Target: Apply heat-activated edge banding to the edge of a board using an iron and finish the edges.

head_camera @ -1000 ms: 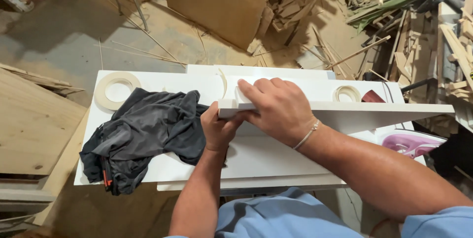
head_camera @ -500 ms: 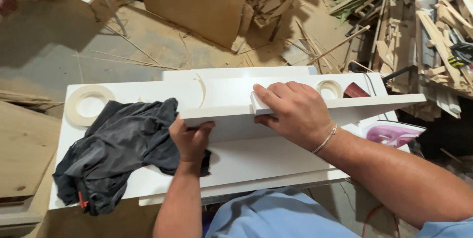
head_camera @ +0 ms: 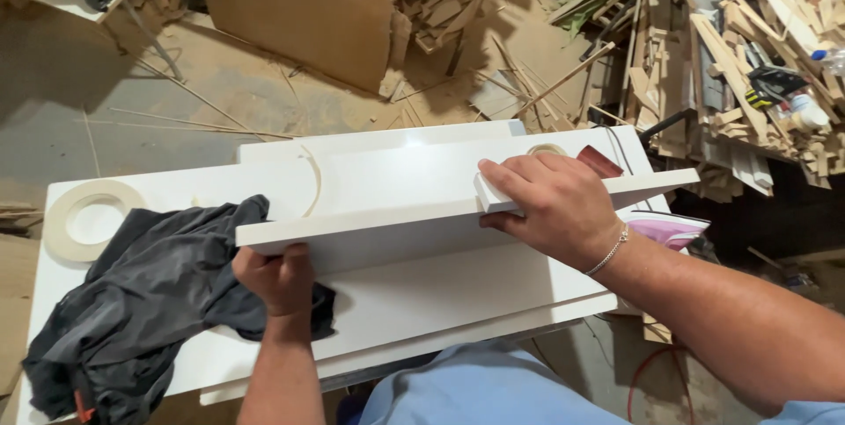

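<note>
Holding the white panel (head_camera: 422, 214) on edge across the table (head_camera: 176, 187), the left hand (head_camera: 277, 280) grips its lower face at 8 o'clock; the right hand (head_camera: 554, 205) presses a small white block (head_camera: 489, 196) on the top edge. Keep the block flat and the pressure even.

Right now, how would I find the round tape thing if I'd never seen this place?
Start at the big white table. Go to its far left corner, just past the crumpled dark grey cloth. The roll of pale tape lies flat there: a cream ring with a wide hole, the only large round thing on that side.
</note>
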